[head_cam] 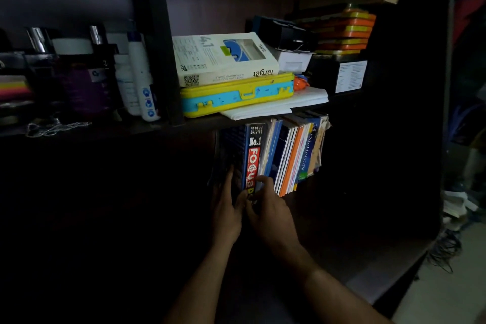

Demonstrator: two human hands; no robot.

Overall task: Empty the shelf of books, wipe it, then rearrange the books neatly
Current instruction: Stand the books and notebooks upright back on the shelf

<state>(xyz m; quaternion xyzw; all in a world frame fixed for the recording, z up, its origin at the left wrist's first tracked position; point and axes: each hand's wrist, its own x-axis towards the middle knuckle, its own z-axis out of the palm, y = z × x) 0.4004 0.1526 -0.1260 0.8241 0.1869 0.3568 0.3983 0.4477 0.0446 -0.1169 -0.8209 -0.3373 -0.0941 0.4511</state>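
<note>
Books (289, 150) stand upright in a short row on lower shelf (328, 208) of dark cabinet, spines out, leaning slightly. Leftmost group: dark blue vol (231, 150), then thick "FOCUS" book (253, 158). Both hands at bottom of these. L hand (227, 210) fingers flat along left side of blue vol, thumb near FOCUS spine; looks like a grasp but too dim, cannot tell. R hand (268, 208) fingers curled round lower end of FOCUS book, gripping it. Upper shelf: yellow/blue case (236, 95) w/ white "target" box (226, 60) on top, papers beside. Bottles (142, 76) left compartment.
</note>
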